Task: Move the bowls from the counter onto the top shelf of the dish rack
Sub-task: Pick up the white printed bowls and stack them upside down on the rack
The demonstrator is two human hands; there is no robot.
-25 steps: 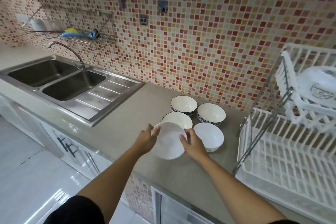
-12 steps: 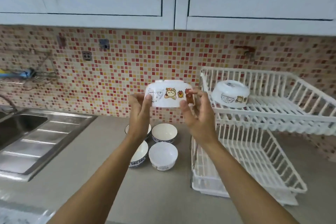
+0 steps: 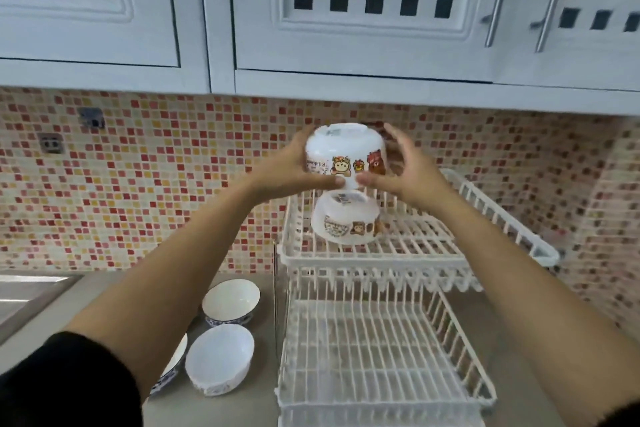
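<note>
Head view: 2 hands, left hand [image 3: 287,168] and right hand [image 3: 408,170], fingers clasping 1 inverted cartoon bowl [image 3: 346,156] above the dish rack [image 3: 460,253], whose top shelf carries 1 inverted bowl [image 3: 346,222]. Bench [image 3: 242,406]: apparently 3 bowls [image 3: 221,359], 1 partly hidden.

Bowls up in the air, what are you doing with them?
A person is putting bowls away. Both hands, left and right, hold a cartoon bowl upside down above the rack's top shelf. Another bowl already sits there upside down, right below it. At least three bowls wait on the counter beside the rack. The bottom shelf is empty.
</note>
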